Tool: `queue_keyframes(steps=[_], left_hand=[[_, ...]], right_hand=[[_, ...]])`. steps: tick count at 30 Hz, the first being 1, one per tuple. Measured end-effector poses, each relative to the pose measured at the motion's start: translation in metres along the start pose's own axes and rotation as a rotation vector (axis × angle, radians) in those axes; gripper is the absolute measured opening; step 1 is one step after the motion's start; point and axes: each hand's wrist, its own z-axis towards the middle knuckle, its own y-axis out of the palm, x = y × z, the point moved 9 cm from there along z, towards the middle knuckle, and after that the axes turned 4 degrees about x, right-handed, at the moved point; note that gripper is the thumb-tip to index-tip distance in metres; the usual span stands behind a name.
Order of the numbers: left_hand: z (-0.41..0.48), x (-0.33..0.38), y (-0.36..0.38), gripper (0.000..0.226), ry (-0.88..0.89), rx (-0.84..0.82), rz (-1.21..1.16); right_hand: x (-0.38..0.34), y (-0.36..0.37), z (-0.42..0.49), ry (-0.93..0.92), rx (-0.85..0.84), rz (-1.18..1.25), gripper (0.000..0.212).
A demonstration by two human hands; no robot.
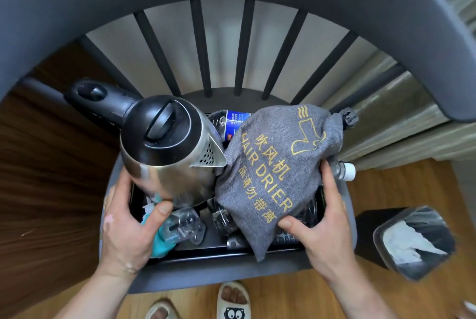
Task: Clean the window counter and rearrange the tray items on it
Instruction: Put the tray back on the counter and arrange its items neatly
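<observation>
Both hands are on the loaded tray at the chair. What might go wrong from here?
The kettle sits tilted against the hair drier bag; it may topple onto the glasses. A bottle sticks out past the tray by the right hand and could roll off. The left hand also pinches a teal cloth, likely weakening its grip.

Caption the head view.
Left hand and right hand grip a black tray at a grey chair, loaded with a steel kettle, grey hair-drier bag and bottles.

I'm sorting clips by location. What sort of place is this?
Probably a hotel guest room: a tray holds an electric kettle, bottled water and a grey bag marked HAIR DRIER, beside a lined bin.
</observation>
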Motion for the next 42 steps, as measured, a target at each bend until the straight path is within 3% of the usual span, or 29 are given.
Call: queue_keyframes(steps=[11, 20, 29, 35, 42], left_hand=[[-0.043, 0.044, -0.049, 0.125, -0.063, 0.018, -0.036], [-0.079, 0.159, -0.122, 0.132, -0.092, 0.053, -0.119], [-0.083, 0.269, -0.218, 0.098, -0.043, 0.093, -0.153], [-0.093, 0.32, -0.296, 0.112, 0.004, 0.129, -0.162], [-0.116, 0.331, -0.384, 0.1, -0.017, 0.208, -0.26]], right_hand=[[-0.049, -0.058, -0.046, 0.062, 0.013, -0.03, 0.133], [-0.143, -0.156, -0.077, 0.054, 0.042, -0.016, 0.138], [-0.272, -0.229, -0.092, -0.046, 0.044, -0.01, 0.13], [-0.357, -0.259, -0.112, -0.132, 0.069, 0.023, 0.13], [-0.438, -0.252, -0.146, -0.197, 0.022, 0.008, 0.129]])
